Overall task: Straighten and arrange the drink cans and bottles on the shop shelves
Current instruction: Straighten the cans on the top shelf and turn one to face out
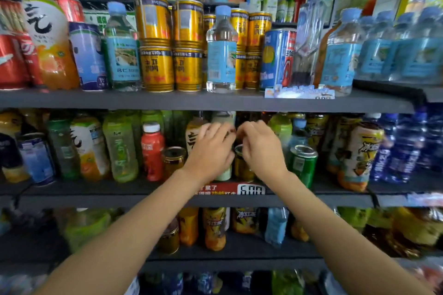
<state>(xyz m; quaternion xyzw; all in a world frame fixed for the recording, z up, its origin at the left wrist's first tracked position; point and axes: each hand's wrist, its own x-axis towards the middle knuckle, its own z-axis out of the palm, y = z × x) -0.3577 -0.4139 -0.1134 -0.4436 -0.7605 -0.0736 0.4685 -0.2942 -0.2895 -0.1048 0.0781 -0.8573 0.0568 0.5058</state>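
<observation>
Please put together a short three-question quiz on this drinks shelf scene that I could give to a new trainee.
1. True or false: both hands are working on the top shelf.
2. Which drink stands directly right of the right hand? A) a green metal can B) a red cola can C) a carton of milk
3. Fill in: the gold metal cans on the top shelf are stacked ____ high.

Key:
1. False: the left hand and the right hand are both at the middle shelf, around a pale green bottle and a small gold can.
2. A, the green metal can.
3. Two.
</observation>
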